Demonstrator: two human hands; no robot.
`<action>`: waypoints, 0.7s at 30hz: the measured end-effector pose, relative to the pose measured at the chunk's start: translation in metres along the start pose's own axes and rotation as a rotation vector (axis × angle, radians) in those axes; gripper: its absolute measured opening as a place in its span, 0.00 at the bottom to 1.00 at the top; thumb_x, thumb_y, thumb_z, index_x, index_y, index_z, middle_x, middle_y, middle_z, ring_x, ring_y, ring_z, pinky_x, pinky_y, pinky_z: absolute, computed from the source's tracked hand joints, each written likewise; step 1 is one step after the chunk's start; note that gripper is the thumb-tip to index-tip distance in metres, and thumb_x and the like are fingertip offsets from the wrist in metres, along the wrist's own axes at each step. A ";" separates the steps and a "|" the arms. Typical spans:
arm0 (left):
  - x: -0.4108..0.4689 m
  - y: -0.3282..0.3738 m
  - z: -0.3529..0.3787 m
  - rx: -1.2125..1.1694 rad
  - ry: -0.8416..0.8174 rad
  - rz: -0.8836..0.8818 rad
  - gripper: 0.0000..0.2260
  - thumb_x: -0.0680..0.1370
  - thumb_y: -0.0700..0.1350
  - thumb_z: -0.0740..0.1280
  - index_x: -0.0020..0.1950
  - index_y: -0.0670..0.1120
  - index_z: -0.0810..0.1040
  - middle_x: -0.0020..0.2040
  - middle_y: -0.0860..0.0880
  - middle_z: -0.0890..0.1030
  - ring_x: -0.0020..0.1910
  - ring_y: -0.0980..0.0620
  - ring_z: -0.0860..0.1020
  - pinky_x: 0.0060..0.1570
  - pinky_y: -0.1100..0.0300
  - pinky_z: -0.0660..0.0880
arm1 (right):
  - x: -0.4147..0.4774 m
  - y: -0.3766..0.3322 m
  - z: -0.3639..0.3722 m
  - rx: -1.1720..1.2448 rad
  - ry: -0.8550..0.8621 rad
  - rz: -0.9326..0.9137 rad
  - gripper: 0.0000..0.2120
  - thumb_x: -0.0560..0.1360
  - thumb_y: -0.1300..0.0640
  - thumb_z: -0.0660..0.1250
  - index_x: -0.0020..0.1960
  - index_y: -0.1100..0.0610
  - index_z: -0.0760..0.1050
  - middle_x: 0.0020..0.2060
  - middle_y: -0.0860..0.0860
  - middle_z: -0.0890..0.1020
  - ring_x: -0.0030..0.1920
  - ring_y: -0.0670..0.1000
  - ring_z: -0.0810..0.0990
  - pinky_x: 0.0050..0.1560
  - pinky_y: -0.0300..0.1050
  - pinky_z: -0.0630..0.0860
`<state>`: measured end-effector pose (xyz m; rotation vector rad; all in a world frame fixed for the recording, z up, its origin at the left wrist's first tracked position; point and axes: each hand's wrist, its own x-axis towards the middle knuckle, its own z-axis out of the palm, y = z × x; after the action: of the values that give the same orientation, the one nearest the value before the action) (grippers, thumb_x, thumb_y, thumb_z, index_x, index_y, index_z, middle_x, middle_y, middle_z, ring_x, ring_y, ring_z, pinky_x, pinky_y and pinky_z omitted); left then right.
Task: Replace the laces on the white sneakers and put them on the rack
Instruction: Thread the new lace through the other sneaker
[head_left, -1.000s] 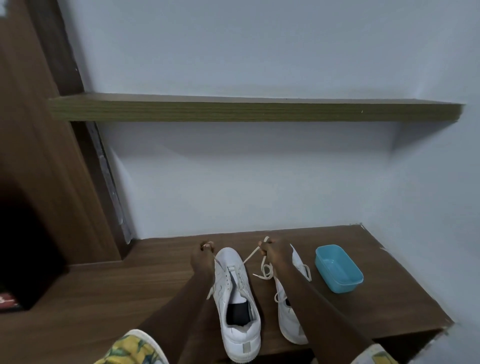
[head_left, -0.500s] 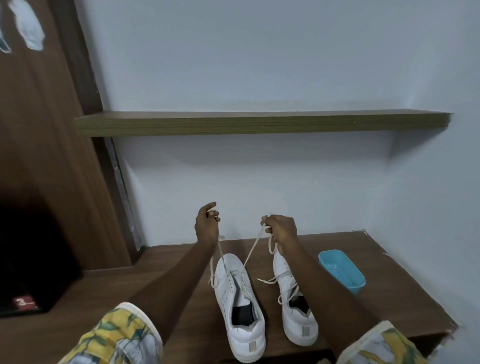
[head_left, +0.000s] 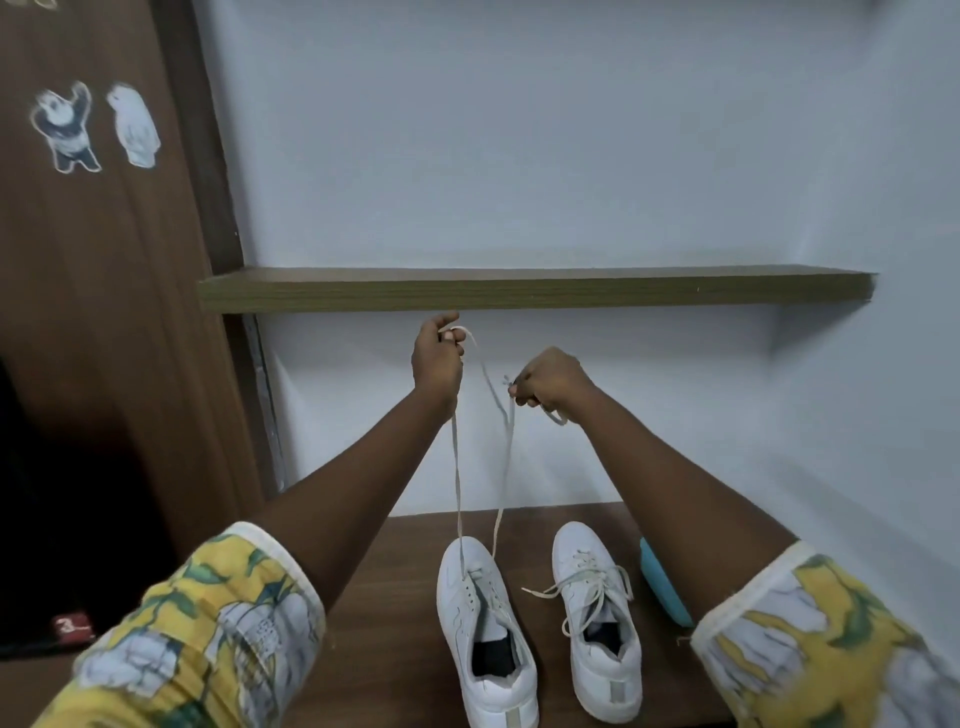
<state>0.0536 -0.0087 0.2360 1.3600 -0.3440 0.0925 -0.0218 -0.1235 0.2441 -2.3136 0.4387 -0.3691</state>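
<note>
Both hands are raised, well above the wooden ledge (head_left: 395, 571) and just under the front edge of the shelf (head_left: 519, 291).

Left hand (head_left: 436, 364): fingers curled, thumb and forefinger pinching one end of the lace (head_left: 457, 478), with the tip looping out past the knuckles.

Right hand (head_left: 553, 384): fist closed round the other end, a short loop hanging below the palm.

The two strands drop taut and nearly parallel to the left sneaker (head_left: 485, 623), meeting it at the eyelets nearest the toe (how many eyelets are threaded I cannot make out).

The left sneaker stands upright on the ledge near its front edge, about mid-width, toe toward the wall. The right sneaker (head_left: 602, 623) sits just beside it on the right, not touching and facing the same way. It is laced, and the loose ends spill over both sides.

A blue tub (head_left: 662, 587) lies toward the ledge's right edge, mostly hidden behind the right forearm.

Yellow patterned sleeves (head_left: 208, 623) cover both upper arms. A wooden panel (head_left: 104, 312) at the left carries two stickers (head_left: 67, 130).
</note>
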 end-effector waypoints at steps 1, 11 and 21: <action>0.001 0.008 0.000 -0.002 -0.020 -0.005 0.19 0.79 0.33 0.48 0.60 0.47 0.74 0.37 0.54 0.72 0.34 0.57 0.68 0.36 0.65 0.65 | 0.002 -0.008 -0.006 -0.086 -0.005 -0.012 0.11 0.74 0.65 0.67 0.53 0.72 0.79 0.41 0.63 0.82 0.26 0.45 0.71 0.28 0.35 0.66; 0.028 0.100 0.014 0.026 -0.044 0.160 0.19 0.80 0.33 0.49 0.60 0.45 0.76 0.44 0.50 0.75 0.41 0.54 0.71 0.41 0.64 0.68 | 0.008 -0.090 -0.067 0.323 0.114 -0.094 0.14 0.75 0.72 0.54 0.52 0.72 0.77 0.41 0.62 0.79 0.34 0.52 0.79 0.28 0.38 0.66; 0.065 0.185 0.043 0.002 -0.143 0.327 0.15 0.82 0.37 0.51 0.53 0.43 0.77 0.40 0.49 0.78 0.37 0.54 0.74 0.38 0.64 0.71 | 0.029 -0.164 -0.128 0.523 0.293 -0.241 0.04 0.78 0.69 0.57 0.52 0.64 0.67 0.53 0.62 0.73 0.44 0.57 0.81 0.45 0.50 0.82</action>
<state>0.0581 -0.0191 0.4366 1.3058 -0.6859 0.2676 -0.0116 -0.1048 0.4533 -1.8047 0.1700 -0.8407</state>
